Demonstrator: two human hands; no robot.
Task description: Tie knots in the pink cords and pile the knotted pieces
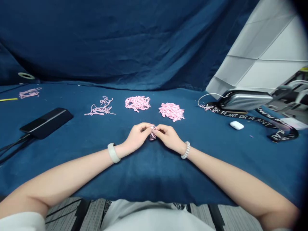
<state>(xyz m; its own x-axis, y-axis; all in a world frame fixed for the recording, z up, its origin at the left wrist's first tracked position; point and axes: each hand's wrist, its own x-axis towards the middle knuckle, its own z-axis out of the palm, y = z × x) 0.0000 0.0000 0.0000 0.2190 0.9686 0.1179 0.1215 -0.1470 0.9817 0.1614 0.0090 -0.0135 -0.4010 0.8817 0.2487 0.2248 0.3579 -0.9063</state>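
Observation:
My left hand (137, 137) and my right hand (169, 138) meet near the middle of the blue-covered table, thumbs and index fingers pinched together. Between the fingertips of both hands is a small bundle of pink cord (152, 136), its loose part hanging just below them. Beyond my hands lie two piles of small pink pieces, one on the left (137, 103) and one on the right (171, 111). Loose pink strings (100, 108) are spread to the left of the piles. The finer shape of the held cord is too small to tell.
A black device with cables (47, 123) lies at left, more pink strings (30, 92) and a tape roll (26, 76) behind it. At right are a silver-black device (247, 101), a lettered black strap (255, 118) and a white case (236, 125). Blue cloth (134, 41) hangs behind.

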